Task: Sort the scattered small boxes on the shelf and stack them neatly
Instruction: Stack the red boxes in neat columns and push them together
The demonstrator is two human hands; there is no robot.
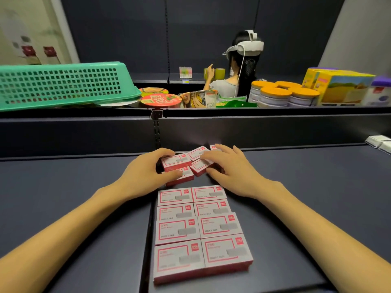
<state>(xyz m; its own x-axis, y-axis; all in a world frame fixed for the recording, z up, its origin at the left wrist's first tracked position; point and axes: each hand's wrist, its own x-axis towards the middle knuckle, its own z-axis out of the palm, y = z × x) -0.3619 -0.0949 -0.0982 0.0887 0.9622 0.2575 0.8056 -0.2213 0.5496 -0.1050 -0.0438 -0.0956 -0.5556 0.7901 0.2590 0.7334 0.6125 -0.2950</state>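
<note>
The left hand (146, 168) curls over the left side of a loose cluster of small red-and-white boxes (191, 163), thumb and fingers clamped on one box (176, 161) at the cluster's left. The right hand (230, 166) lies over the cluster's right side with fingers spread and nearly straight, fingertips pressing on the box tops and thumb against the near edge. The cluster sits at the back of the dark shelf (74, 197), close to the upright back panel (254, 130), with boxes tilted at different angles.

Just in front of the hands, a tidy block of the same boxes (201, 227) lies flat in two columns of four, edges touching, reaching almost to the shelf's front edge. Bare shelf surface stretches well out on both sides of the forearms.

The box tops carry a red frame and a red logo square; the printing is too small and blurred to read.

Beyond the panel stand a green basket (61, 85), instant noodle cups (160, 100), orange-lidded tins (279, 94) and a yellow carton (338, 87). A person wearing a white headset (243, 49) faces away there. White items (380, 142) at the right edge are cut off.
</note>
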